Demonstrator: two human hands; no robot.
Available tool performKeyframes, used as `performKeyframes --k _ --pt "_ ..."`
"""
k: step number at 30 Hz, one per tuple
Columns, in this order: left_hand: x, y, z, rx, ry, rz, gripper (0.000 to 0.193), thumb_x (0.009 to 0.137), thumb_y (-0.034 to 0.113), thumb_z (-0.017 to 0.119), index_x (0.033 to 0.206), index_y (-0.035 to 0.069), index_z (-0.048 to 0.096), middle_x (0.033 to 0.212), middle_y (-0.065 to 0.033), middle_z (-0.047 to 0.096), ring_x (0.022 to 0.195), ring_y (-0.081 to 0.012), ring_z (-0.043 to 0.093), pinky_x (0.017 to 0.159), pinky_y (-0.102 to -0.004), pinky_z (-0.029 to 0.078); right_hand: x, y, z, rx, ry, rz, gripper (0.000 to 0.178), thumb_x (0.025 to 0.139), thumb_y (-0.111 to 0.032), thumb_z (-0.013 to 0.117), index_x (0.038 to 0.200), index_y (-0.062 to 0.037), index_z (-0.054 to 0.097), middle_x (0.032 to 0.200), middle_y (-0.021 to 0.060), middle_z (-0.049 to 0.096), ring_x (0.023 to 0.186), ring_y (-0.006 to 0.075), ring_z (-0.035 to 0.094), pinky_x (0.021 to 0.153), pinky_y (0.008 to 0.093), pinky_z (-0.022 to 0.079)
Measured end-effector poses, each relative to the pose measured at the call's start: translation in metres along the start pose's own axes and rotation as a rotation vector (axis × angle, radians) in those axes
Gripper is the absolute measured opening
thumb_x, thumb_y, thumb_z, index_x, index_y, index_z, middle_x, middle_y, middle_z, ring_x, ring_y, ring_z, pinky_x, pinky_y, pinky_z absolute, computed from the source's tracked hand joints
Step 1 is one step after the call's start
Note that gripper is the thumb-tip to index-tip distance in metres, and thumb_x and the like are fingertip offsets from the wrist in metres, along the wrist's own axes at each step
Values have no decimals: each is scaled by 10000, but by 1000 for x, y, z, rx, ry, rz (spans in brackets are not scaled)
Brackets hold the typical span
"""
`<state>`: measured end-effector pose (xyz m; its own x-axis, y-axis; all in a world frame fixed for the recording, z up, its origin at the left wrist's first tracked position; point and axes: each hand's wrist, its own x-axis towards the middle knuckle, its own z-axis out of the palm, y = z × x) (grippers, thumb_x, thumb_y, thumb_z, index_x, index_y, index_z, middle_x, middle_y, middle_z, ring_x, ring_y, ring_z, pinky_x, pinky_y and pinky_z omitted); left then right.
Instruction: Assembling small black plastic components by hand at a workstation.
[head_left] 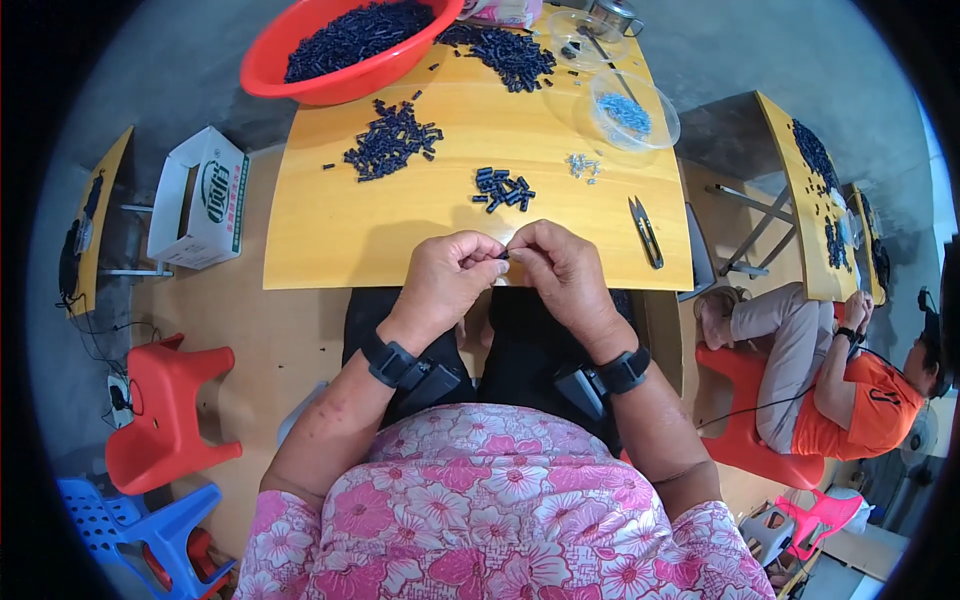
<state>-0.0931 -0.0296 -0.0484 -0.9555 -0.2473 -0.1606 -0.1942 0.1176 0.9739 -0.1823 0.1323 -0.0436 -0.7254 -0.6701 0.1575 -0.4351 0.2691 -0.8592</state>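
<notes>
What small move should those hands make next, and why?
I'd suggest easing both hands, the left and the right, slightly farther in over the table. Their fingertips seem to pinch one small dark piece close to the table's front edge, with the lap just below, so a slip there might drop it off.

Open white cardboard carton (pixel 208 232) flashed a big green emblem (pixel 214 190) with bold characters, smaller red lettering (pixel 234 208) right alongside! | Orange short-sleeved shirt (pixel 850 408), far right, bore a dark mark (pixel 885 397), too small to read!
</notes>
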Motion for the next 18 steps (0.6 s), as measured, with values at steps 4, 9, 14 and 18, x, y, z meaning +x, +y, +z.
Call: performKeyframes --k 4,9,14,18 --pt "7 -5 -5 51 56 111 102 858 43 719 953 6 725 836 -13 695 701 -59 601 660 -220 504 18 27 -25 -244 355 -14 94 843 -36 656 932 -27 685 885 162 679 804 337 662 729 373 532" --pt "9 -8 -7 130 122 211 88 799 -3 744 886 10 736 802 -36 662 672 -83 595 627 -216 482 37 63 -64 -419 481 64 99 809 -58 668 901 -43 703 865 162 673 796 338 663 721 388 533" --pt "8 -10 -8 126 106 224 94 791 -25 743 878 8 730 796 -29 659 675 -74 591 618 -210 478 43 69 -67 -480 426 97 73 807 -65 663 859 -37 704 860 161 672 789 335 665 709 390 533" --pt "8 -11 -10 130 94 240 90 790 -34 739 868 7 725 791 -27 655 676 -72 589 616 -208 477 45 63 -64 -496 407 70 59 805 -50 655 830 -29 704 836 158 667 775 337 662 702 390 531"
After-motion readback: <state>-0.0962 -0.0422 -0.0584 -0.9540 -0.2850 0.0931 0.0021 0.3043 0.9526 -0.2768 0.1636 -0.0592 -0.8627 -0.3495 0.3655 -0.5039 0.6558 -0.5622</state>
